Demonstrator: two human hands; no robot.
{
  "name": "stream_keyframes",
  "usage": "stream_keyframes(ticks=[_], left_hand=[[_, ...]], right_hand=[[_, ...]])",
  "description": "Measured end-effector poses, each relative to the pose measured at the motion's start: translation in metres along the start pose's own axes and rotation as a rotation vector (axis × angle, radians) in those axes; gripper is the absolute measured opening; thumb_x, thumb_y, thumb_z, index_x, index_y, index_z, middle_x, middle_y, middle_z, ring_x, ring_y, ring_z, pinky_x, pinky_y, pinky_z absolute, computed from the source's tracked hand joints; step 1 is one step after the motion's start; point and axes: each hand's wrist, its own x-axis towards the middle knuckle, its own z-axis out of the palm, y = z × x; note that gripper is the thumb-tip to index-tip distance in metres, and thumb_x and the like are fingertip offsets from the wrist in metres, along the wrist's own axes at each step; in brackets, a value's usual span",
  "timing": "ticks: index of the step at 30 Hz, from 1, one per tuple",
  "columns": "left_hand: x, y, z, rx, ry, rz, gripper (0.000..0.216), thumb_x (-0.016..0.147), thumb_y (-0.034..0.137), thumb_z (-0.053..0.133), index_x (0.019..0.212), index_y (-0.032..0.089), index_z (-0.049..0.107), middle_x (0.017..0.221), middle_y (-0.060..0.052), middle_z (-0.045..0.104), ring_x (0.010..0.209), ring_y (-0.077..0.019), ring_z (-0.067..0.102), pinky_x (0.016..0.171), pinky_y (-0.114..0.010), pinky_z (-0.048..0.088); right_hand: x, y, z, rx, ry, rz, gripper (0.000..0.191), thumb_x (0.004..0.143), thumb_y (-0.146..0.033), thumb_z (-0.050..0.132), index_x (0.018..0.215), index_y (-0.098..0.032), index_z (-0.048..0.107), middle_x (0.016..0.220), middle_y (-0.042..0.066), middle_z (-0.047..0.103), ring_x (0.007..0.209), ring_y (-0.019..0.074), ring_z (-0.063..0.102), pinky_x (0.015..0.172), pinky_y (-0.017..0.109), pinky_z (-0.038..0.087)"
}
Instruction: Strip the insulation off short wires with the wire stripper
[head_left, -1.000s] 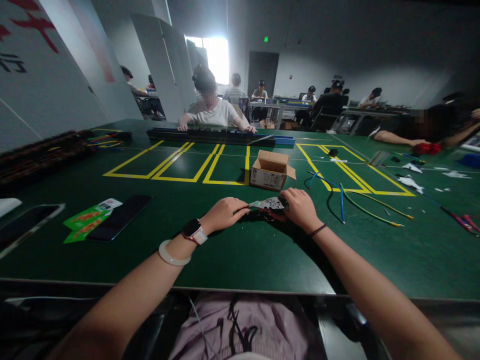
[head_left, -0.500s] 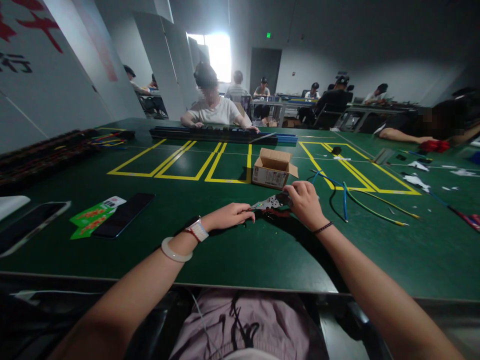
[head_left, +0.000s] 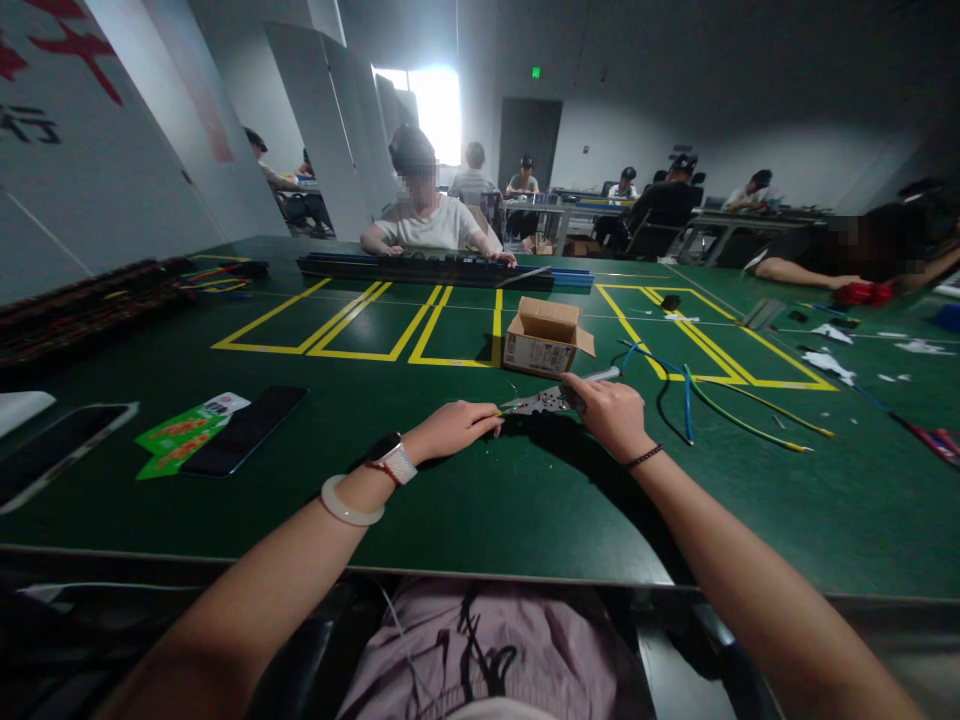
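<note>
My right hand (head_left: 613, 412) is closed round the handles of a flat metal crimping tool (head_left: 541, 403) held just above the green table (head_left: 480, 500). The tool's nose points left. My left hand (head_left: 452, 428) rests on the table with its fingers pinched on a thin yellow wire end at the tool's tip. A smartwatch and a pale bangle sit on my left wrist, a dark bead bracelet on my right. An open cardboard box (head_left: 545, 337) stands just beyond the tool.
Blue, yellow and black wires (head_left: 712, 400) lie to the right of my hands. A dark phone (head_left: 244, 430) and green packets (head_left: 180, 435) lie at the left, another phone (head_left: 52, 450) further left. A person sits opposite behind long dark strips (head_left: 427, 270). Other people work at the right and at far tables.
My right hand has lifted the tool slightly off the table and shifted its grip on the handles. My left hand has stayed at the tool's tip.
</note>
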Motion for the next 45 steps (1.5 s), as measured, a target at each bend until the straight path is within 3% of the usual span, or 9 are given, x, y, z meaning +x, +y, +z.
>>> stream_keyframes(ticks=[12,25,29,33,38,45], left_hand=[[0.000,-0.001,0.002,0.212,0.051,0.021,0.028,0.098,0.031,0.041,0.092,0.020,0.066,0.089,-0.001,0.071,0.080,-0.0181,0.065,0.066,-0.025,0.039],[0.000,0.000,0.005,0.265,0.140,0.033,0.026,0.097,0.029,0.045,0.096,0.019,0.068,0.091,-0.004,0.072,0.080,-0.0191,0.066,0.070,-0.027,0.044],[0.001,-0.003,0.005,0.298,0.155,0.046,0.025,0.097,0.027,0.045,0.101,0.018,0.067,0.093,-0.005,0.072,0.081,-0.0193,0.066,0.072,-0.028,0.045],[0.001,-0.005,0.007,0.354,0.175,0.060,0.023,0.096,0.026,0.046,0.099,0.018,0.068,0.093,-0.006,0.072,0.082,-0.0203,0.066,0.072,-0.029,0.045],[0.001,-0.007,0.007,0.382,0.233,0.085,0.022,0.096,0.025,0.047,0.100,0.017,0.067,0.093,-0.006,0.072,0.083,-0.0201,0.066,0.073,-0.029,0.046],[-0.001,-0.005,0.004,0.400,0.314,0.072,0.025,0.097,0.026,0.045,0.097,0.015,0.067,0.093,-0.008,0.072,0.083,-0.0201,0.067,0.073,-0.031,0.048]], right_hand=[[0.001,-0.009,-0.006,-0.016,-0.093,0.049,0.038,0.083,-0.017,0.046,0.117,-0.023,0.063,0.088,0.005,0.070,0.074,0.0163,0.059,0.061,0.028,0.028],[0.002,-0.014,-0.006,-0.072,0.013,-0.013,0.023,0.083,-0.020,0.051,0.102,-0.019,0.064,0.084,0.009,0.058,0.082,0.0231,0.043,0.066,0.032,0.028],[0.003,-0.014,-0.003,-0.079,0.053,-0.033,0.018,0.083,-0.024,0.052,0.095,-0.018,0.065,0.090,0.011,0.056,0.087,0.0253,0.043,0.075,0.035,0.032],[0.004,-0.013,0.005,0.031,0.044,-0.064,0.021,0.081,-0.020,0.053,0.101,-0.015,0.060,0.102,0.013,0.058,0.096,0.0252,0.047,0.090,0.037,0.033],[0.002,-0.013,0.010,0.131,-0.090,-0.042,0.025,0.080,-0.022,0.054,0.103,-0.014,0.054,0.094,0.011,0.061,0.087,0.0238,0.051,0.080,0.033,0.036],[0.001,-0.013,0.008,0.221,-0.080,-0.113,0.037,0.077,-0.023,0.055,0.112,-0.011,0.050,0.100,0.013,0.056,0.090,0.0263,0.047,0.077,0.034,0.034]])
